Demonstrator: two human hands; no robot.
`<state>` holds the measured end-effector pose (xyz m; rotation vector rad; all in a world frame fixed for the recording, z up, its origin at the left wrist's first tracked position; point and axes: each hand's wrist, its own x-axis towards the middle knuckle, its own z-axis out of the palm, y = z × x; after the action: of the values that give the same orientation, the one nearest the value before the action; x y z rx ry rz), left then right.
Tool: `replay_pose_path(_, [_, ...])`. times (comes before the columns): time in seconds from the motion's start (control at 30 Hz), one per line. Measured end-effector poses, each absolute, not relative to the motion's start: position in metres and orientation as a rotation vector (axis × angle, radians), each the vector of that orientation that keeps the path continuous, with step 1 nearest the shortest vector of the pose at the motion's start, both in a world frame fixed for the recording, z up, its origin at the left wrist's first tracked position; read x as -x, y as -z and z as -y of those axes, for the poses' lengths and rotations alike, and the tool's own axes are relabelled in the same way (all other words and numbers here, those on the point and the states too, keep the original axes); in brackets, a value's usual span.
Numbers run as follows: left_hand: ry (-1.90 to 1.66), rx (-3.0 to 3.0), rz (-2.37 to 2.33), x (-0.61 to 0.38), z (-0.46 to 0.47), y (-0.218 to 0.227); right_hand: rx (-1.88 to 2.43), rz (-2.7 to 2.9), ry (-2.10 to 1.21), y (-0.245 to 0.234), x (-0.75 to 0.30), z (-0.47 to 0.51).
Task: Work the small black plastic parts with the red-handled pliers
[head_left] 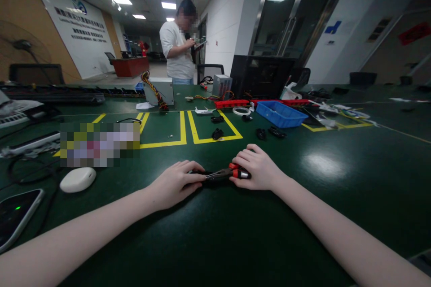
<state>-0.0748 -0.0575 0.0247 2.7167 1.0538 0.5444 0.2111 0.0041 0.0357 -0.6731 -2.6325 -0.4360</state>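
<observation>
My right hand (256, 170) is closed around the red and black handles of a pair of pliers (226, 173) that lies low over the green table (215, 233). The pliers' jaws point left toward my left hand (175, 183). My left hand's fingers are curled and pinched on a small dark part (198, 172) at the jaw tips; I cannot make out what it is. Both forearms reach in from the bottom corners.
A white mouse (77, 179) and a phone (15, 215) lie at the left. Yellow tape boxes (183, 130), small black parts (217, 133), a blue bin (280, 113) and power supplies (159, 91) sit further back. A person in a white shirt (178, 45) stands beyond the table.
</observation>
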Motion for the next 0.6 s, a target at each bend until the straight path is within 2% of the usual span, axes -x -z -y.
replay_pose_path(0.6, [-0.559,-2.704,-1.041,0.0769,0.0586,-0.0247,0.725,2.638,0.459,-0.0385,-0.2136,-0.0036])
